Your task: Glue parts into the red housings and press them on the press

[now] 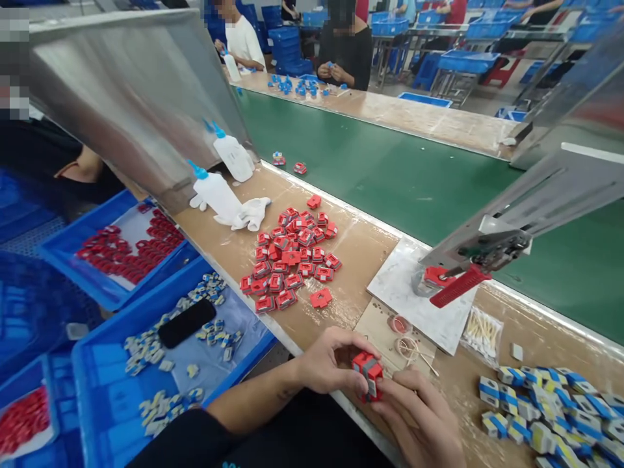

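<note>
- My left hand (pixel 327 365) and right hand (pixel 425 409) both grip a red block (pixel 369 369), low centre.
- It tilts, long axis roughly top-to-bottom, fingers hiding part.
- Left: blue tray (pixel 80 278) of red parts (pixel 101 252).
- Lower left: larger tray (pixel 96 383), white-and-blue pieces (pixel 146 348), black phone (pixel 188 323).

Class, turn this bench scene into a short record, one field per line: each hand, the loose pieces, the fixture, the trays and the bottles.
Left hand: the left hand pinches a red-and-grey piece
Right hand: the right hand is at the same piece's right side; its grip is partly hidden
Loose pieces: red pile mid-bench; white, blue and yellow pieces at near right
Fixture: red-handled clamp above a white board
Trays: blue trays at left, one with a black phone
Bottles: two white bottles, blue-tipped
</note>
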Demonstrator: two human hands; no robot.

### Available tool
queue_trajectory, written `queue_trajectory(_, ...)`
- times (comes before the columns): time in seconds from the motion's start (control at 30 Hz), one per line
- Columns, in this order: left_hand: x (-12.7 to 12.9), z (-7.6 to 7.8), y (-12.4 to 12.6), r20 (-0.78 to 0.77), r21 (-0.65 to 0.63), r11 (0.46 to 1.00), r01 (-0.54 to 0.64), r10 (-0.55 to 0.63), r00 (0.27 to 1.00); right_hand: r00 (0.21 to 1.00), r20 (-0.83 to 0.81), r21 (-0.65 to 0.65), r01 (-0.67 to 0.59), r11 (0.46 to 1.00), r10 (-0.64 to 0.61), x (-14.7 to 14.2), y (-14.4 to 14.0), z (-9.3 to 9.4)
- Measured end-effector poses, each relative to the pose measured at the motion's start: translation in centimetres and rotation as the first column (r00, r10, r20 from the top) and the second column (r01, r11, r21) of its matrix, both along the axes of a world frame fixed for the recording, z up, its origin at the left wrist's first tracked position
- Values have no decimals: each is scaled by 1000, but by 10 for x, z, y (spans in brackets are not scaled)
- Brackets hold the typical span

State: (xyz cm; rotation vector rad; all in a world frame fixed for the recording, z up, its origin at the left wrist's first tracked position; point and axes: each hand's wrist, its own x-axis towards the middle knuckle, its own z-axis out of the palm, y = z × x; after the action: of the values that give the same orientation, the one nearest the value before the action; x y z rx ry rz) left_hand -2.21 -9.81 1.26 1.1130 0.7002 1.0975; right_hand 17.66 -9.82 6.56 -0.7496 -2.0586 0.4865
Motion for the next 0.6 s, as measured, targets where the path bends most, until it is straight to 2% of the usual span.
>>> queue_trajectory(0.17, -14, 5, -11, -13, 57, 993, -100, 101, 995, 1000, 3, -39, 26, 999, -26, -14, -10, -3)
queue_trajectory(0.27, -23, -4, -10, -4, -82, 984, -161, 161, 987, 995, -31, -27, 97, 995, -98, -11, -20, -11)
queue_trajectory(0.37, -26, -12, 0, 46, -265, 942, -205, 224, 973, 963, -60, -37, 261, 965, -263, 12, -35, -27)
queue_trajectory(0.43, -25, -10, 8, 108, -346, 911, -223, 275, 955, 898, -32, -92, 434, 896, -439, 36, -51, -43)
queue_trajectory(0.5, -23, -4, 17, 160, -388, 897, -211, 291, 943, 777, 15, -143, 625, 768, -630, 55, -70, -61)
queue_trajectory(0.53, -21, 0, 23, 174, -383, 904, -189, 271, 947, 704, 34, -150, 705, 693, -709, 61, -79, -69)
queue_trajectory(0.6, -11, 8, 34, 142, -286, 953, -96, 142, 980, 570, 52, -111, 820, 562, -820, 63, -92, -85)
